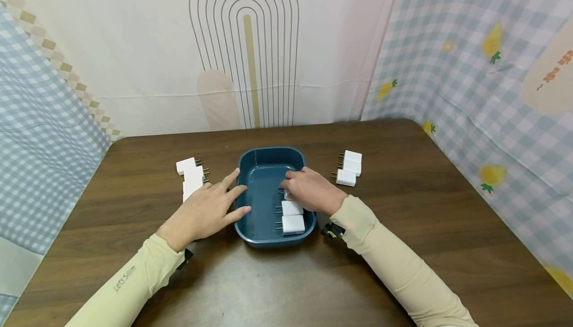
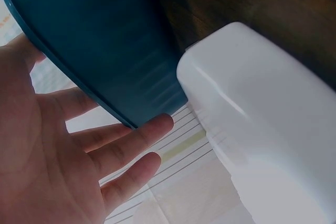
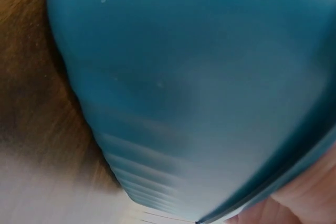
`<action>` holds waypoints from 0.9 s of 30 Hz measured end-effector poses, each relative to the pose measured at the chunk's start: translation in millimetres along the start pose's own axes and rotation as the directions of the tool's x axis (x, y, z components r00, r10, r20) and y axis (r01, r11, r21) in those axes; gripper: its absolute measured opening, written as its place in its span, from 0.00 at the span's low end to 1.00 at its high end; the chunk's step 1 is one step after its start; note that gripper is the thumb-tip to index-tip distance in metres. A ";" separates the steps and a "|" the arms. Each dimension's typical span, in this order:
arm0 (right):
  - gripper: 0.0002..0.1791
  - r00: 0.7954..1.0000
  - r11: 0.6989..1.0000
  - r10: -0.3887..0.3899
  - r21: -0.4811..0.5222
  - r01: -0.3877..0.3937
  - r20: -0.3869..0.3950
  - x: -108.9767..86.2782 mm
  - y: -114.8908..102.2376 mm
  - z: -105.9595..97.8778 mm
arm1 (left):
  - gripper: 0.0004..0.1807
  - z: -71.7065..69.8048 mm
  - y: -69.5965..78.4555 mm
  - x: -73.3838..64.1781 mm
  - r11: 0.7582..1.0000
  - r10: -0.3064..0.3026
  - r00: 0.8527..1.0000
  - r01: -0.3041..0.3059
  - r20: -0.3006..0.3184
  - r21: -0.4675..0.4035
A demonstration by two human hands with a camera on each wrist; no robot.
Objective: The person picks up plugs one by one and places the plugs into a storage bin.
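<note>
A blue plastic basin (image 1: 263,243) stands on the brown table. My left hand (image 1: 203,212) lies at its left rim, fingers spread and nearly straight over the edge; the left wrist view shows them along the rim with nothing gripped. Inside the basin, my right hand (image 1: 313,190) holds a white charger plug (image 1: 287,195) in curled fingers, mostly hidden by the hand. Two more white charger plugs (image 1: 293,224) lie below it in a column along the right wall, pins pointing left. The right wrist view mainly shows the basin's outer side (image 3: 173,77).
Left of the basin, a row of several white charger plugs (image 1: 193,177) runs partly behind my left hand, pins to the right. Three charger plugs (image 1: 352,167) lie right of the basin, pins to the left. Patterned cloth (image 1: 156,43) hangs behind the table (image 1: 403,167).
</note>
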State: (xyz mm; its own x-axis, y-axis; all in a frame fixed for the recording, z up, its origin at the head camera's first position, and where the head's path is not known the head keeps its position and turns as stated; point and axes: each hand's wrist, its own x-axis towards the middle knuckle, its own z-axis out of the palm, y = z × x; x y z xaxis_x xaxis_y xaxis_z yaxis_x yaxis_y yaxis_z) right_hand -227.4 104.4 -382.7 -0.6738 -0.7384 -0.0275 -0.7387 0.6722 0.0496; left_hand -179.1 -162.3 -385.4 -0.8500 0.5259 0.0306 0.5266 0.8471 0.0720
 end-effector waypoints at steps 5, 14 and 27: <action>0.13 1.000 1.000 -0.001 0.004 0.001 0.003 -0.3 -0.1 -0.9 | 0.37 -0.8 0.6 0.4 1.000 0.001 1.000 -0.001 -0.001 0.005; 0.13 1.000 1.000 -0.005 0.005 0.005 0.006 -1.4 -0.3 -0.5 | 0.37 -1.1 1.5 -0.2 1.000 -0.003 1.000 0.003 0.007 0.003; 0.13 1.000 1.000 -0.011 0.015 0.011 -0.001 -2.4 0.4 0.7 | 0.35 1.1 0.5 -1.0 1.000 0.010 1.000 -0.010 -0.026 0.003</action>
State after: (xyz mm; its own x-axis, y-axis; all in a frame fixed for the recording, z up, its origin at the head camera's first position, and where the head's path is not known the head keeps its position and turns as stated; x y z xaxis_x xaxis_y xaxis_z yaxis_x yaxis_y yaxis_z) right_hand -226.0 106.5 -383.3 -0.6656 -0.7459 -0.0266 -0.7463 0.6647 0.0340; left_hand -177.9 -162.4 -386.6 -0.8446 0.5323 0.0572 0.5352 0.8419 0.0692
